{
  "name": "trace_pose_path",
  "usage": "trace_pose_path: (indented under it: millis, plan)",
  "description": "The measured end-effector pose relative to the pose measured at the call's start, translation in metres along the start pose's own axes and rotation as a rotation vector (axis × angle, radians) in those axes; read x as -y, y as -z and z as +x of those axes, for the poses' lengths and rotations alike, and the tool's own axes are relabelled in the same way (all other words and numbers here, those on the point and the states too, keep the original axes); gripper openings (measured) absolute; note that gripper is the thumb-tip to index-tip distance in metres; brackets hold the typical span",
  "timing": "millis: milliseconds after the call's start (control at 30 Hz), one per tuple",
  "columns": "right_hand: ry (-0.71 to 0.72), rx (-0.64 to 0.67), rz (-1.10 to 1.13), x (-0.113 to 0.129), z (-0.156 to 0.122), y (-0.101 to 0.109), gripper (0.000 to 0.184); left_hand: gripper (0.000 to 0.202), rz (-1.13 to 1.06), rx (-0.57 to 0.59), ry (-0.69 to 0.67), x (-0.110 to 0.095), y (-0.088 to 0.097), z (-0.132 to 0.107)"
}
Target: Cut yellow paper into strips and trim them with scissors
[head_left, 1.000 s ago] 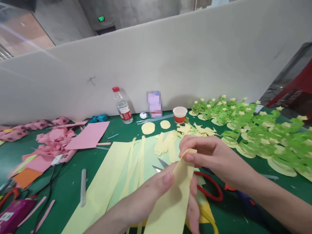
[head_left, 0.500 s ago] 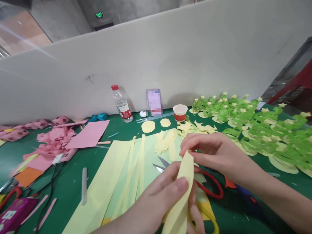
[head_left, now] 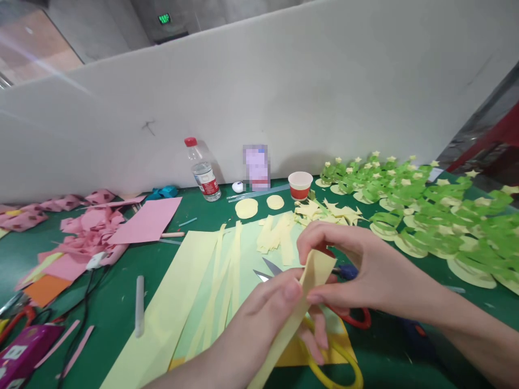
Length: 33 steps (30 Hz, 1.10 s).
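Note:
A pale yellow paper strip [head_left: 298, 313] is held up in front of me, its top end folded over. My left hand [head_left: 271, 308] grips it, thumb on the near face and fingers behind. My right hand [head_left: 357, 265] is curled around the strip's top end, the thumb against its edge and the index finger at the fold. Under my hands lie scissors with open blades [head_left: 267, 270]; a red handle loop [head_left: 360, 319] and a yellow handle loop [head_left: 344, 373] show beside them, partly hidden. Yellow sheets [head_left: 162, 308] and narrow strips [head_left: 233, 270] lie to the left.
Cut yellow stars [head_left: 330, 212] and short strips [head_left: 275, 235] lie beyond my hands. Behind are a paper cup [head_left: 300, 186], a bottle [head_left: 206, 178] and a propped phone [head_left: 257, 167]. Green paper trees [head_left: 438, 216] fill the right; pink paper [head_left: 148, 221] and a glue stick [head_left: 139, 305] lie left.
The strip's top end has turned and tipped to the right. My right thumb has come down onto its edge, and my left hand has shifted slightly left.

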State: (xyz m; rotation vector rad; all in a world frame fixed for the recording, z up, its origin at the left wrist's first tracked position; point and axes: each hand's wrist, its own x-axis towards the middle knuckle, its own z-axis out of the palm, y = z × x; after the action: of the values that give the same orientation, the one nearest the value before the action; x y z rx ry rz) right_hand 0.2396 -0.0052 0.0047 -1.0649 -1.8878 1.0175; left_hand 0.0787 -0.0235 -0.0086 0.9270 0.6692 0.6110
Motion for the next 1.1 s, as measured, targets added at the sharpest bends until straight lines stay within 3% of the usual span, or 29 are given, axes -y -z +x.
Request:
trace_pose_path:
  millis: [100, 267, 433, 567, 700, 800, 933, 1000, 1100]
  plan:
    - [-0.028, 0.021, -0.016, 0.001, 0.001, -0.001, 0.017, 0.044, 0.017, 0.026, 0.046, 0.0, -0.002, 0.0]
    - [0.063, 0.038, 0.028, -0.001, 0.003, 0.005, 0.01, 0.05, 0.048, 0.103, 0.146, 0.0, -0.002, -0.001]
    - [0.059, -0.036, -0.057, -0.002, -0.001, 0.012, 0.018, 0.052, 0.034, 0.103, 0.194, 0.002, 0.002, -0.002]
    - [-0.009, -0.101, -0.028, -0.001, -0.001, 0.013, 0.024, 0.038, 0.006, 0.055, 0.079, 0.004, 0.002, 0.001]
    - [-0.064, -0.018, 0.127, 0.001, -0.001, 0.011, 0.017, 0.031, 0.117, -0.062, 0.007, 0.006, -0.001, 0.002]
    - [-0.135, 0.01, 0.17, 0.003, -0.003, 0.007, 0.006, 0.028, 0.388, -0.145, -0.07, 0.007, 0.0, -0.002]
    - [-0.185, 0.042, 0.271, 0.007, -0.005, 0.0, 0.006, 0.023, 0.827, -0.31, -0.309, 0.005, 0.005, -0.009]
    - [-0.183, 0.05, 0.301, 0.009, -0.006, -0.003, 0.007, 0.016, 0.823, -0.28, -0.402, 0.002, 0.005, -0.011]
    - [-0.162, -0.007, 0.333, 0.011, -0.006, -0.006, 0.011, 0.012, 0.671, -0.233, -0.426, -0.005, 0.002, -0.011]
